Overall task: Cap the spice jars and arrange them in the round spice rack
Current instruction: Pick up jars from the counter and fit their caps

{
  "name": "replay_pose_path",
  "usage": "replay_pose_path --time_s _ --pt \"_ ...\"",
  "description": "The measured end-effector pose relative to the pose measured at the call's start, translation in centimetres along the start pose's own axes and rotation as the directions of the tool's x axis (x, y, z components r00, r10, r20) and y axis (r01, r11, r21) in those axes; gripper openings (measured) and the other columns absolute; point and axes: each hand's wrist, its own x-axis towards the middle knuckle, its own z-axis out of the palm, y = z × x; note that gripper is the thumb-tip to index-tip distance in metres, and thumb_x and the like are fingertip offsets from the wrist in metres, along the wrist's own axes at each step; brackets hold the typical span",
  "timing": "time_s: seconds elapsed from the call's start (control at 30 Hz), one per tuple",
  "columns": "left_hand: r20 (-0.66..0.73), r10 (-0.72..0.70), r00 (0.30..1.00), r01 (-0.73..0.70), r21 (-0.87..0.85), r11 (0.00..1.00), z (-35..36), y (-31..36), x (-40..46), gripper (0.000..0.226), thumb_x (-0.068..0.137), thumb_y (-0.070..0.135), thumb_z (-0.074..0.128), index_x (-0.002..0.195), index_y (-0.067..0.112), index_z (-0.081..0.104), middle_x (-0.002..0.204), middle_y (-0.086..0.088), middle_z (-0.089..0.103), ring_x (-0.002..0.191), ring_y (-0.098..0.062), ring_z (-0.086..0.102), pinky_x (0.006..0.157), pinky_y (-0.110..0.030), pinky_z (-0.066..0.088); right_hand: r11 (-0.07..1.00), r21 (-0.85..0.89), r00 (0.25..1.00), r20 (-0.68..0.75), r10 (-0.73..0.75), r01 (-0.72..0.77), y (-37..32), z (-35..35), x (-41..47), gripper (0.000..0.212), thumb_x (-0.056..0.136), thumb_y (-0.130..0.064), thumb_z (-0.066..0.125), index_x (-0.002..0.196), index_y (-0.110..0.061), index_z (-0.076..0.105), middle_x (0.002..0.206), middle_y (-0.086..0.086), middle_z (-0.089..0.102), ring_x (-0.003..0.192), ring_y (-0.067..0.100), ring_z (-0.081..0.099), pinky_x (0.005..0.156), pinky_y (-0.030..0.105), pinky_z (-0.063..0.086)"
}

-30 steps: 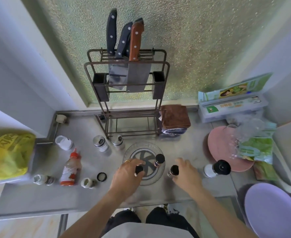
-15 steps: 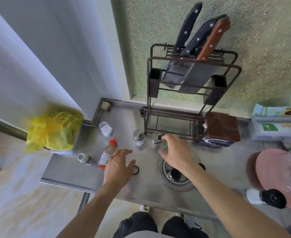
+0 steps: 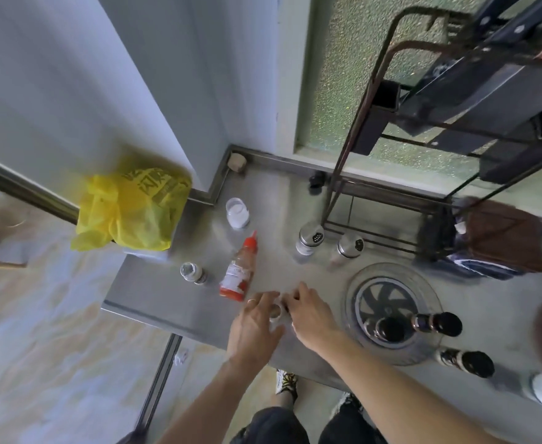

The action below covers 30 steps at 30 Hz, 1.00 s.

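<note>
A small uncapped spice jar [image 3: 276, 313] sits near the counter's front edge, between my two hands. My left hand [image 3: 253, 326] curls around its left side. My right hand [image 3: 311, 315] presses its fingertips against the jar's right side; whatever is under those fingers is hidden. The clear round spice rack [image 3: 359, 283] with a black spoked centre stands to the right. Two black-capped jars [image 3: 436, 323] stand in it, and a third one [image 3: 466, 363] is at its near rim. Another uncapped jar [image 3: 192, 272] lies to the left.
A red sauce bottle [image 3: 239, 270] lies just beyond my left hand. Two silver-lidded shakers [image 3: 309, 240] and an open white pot [image 3: 237, 213] stand farther back. The knife rack [image 3: 375, 129] rises at the back right, and a yellow bag [image 3: 132, 208] sits left.
My view swung left. Both hands left the rack and came together at the small uncapped jar by the front edge; the black cap ring seen earlier is now out of sight.
</note>
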Motion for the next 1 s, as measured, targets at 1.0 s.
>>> replay_pose_path --time_s 1.0 --pt "-0.22 0.494 0.841 -0.534 -0.2 0.821 -6.4 9.8 -2.3 0.031 0.079 0.029 0.077 0.107 0.031 0.064 0.099 0.016 0.068 0.086 -0.002 0.064 0.074 -0.018 0.05 0.968 0.233 0.908 -0.419 0.009 0.098 3.3 -19.3 -14.2 0.038 0.078 -0.056 0.068 0.102 -0.026 0.068 0.089 -0.009 0.075 0.08 0.007 0.069 0.075 0.032 0.057"
